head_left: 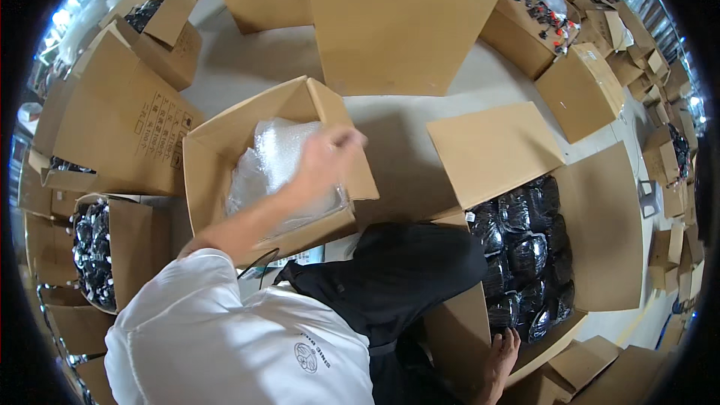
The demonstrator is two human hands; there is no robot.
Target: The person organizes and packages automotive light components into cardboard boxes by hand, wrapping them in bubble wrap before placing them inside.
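Bubble wrap [277,169] lies inside the open box [217,150] in the middle of the floor, filling most of its bottom, a clear crinkled sheet bunched toward the far wall. Left hand [326,157] is stretched out over it, above the box's right flap; it's motion-blurred, so can't tell whether the fingers pinch the wrap or just hover w/ palm down. Looks half curled, not flat.

Right hand [504,349] is low at the near edge of the big carton [600,232] on the right, fingers resting on its rim beside the black bagged items [525,247] packed in rows. Not gripping anything I can see; fingers loosely spread. The two hands are well apart, w/ the dark-trousered knee between.

Step in hand, as I judge it: lining the box. To do it well, press the wrap flat into corners and up the walls, no bare cardboard at the bottom, and keep the flaps folded out so they don't catch the sheet.

Around: more cartons on all sides, some shut, some open; one at far left holds more black bagged items [94,251].
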